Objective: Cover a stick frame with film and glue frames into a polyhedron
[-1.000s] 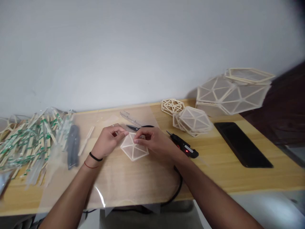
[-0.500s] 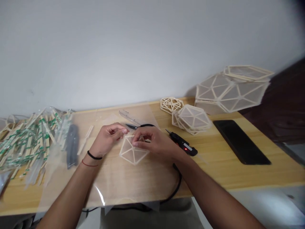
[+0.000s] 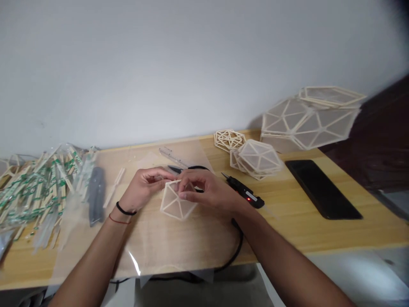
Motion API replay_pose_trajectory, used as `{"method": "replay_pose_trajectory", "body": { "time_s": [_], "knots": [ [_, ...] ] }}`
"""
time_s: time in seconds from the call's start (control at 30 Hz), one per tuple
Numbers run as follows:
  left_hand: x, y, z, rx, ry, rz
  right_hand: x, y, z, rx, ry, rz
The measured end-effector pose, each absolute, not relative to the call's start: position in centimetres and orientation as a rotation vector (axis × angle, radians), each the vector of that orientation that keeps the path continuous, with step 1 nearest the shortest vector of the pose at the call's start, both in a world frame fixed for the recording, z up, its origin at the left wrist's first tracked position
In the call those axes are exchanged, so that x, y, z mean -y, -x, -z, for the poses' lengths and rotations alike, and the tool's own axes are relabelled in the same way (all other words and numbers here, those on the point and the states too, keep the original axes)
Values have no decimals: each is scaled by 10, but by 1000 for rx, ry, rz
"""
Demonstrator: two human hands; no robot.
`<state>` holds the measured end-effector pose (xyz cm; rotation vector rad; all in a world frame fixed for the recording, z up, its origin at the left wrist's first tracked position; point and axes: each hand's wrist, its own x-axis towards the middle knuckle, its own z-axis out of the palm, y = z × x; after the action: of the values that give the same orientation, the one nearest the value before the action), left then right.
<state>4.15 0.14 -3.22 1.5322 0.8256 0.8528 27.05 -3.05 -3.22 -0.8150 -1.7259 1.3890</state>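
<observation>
A small many-sided panel (image 3: 178,209) of thin pale sticks, with sticks meeting at its middle and translucent film across it, is tilted between my hands. My right hand (image 3: 207,187) is curled over its upper right part, thumb and fingertips pinched on it. At the upper left corner of the panel, my left hand (image 3: 147,185) has its thumb and fingers closed on the edge; the fingertips are partly hidden. Scissors (image 3: 175,169) with dark handles lie just behind my hands, partly covered by the right one. A clear ruler (image 3: 172,157) lies behind them.
Clear sheeting (image 3: 153,251) covers the middle of the wooden table. Wrapped chopsticks (image 3: 38,187), grey pliers-like tool (image 3: 96,196) and a split chopstick pair (image 3: 115,187) are left. Right are a black glue gun (image 3: 244,190) with red light, stacked panels (image 3: 260,157), phone (image 3: 322,187) and larger panels (image 3: 319,123).
My left hand has moved slightly right and down, its fingers now meeting the panel's corner. The panel has tilted a little. My right hand stays nearly in place.
</observation>
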Motion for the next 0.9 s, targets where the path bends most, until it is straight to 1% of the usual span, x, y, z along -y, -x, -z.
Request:
{"method": "replay_pose_trajectory", "body": {
  "time_s": [0.37, 0.6, 0.9],
  "knots": [
    [-1, -44, 29, -780, -1796, -923, 29, -271, 35, 1703, 753, -1505],
    [-1, -44, 26, -821, -1877, -922, 27, -270, 37, 1741, 825, -1461],
    [-1, -42, 27, -874, -1790, -996, 28, -270, 36, 1787, 754, -1461]
  ]
}}
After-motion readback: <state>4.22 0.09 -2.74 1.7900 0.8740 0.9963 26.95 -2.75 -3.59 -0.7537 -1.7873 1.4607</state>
